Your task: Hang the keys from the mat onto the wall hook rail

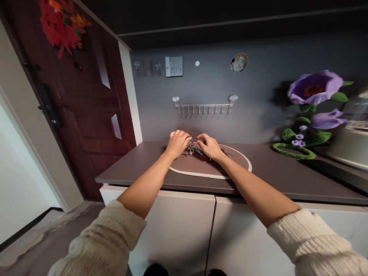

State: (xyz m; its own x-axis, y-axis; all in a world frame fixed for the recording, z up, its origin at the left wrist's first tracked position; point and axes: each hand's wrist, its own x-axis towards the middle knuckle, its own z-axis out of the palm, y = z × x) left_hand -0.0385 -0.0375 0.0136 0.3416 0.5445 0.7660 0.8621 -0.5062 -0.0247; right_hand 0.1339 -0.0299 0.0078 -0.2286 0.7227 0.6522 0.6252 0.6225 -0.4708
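Note:
Both my arms reach forward over a brown countertop [138, 165]. My left hand [177, 142] and my right hand [209, 146] rest close together on an oval brown mat with a pale rim [238, 163]. Between them lies a bunch of metal keys [192, 148] with a small dark red tag [204, 158]. The fingers of both hands curl down onto the keys, pinching at them. Parts of the keys are hidden under my fingers.
A metal hook rail [203, 105] hangs on the grey wall above the mat. Large purple felt flowers [314, 100] stand at the right beside a pale container [349, 143]. A dark wooden door [77, 96] is at the left; white cabinet doors [178, 230] lie below.

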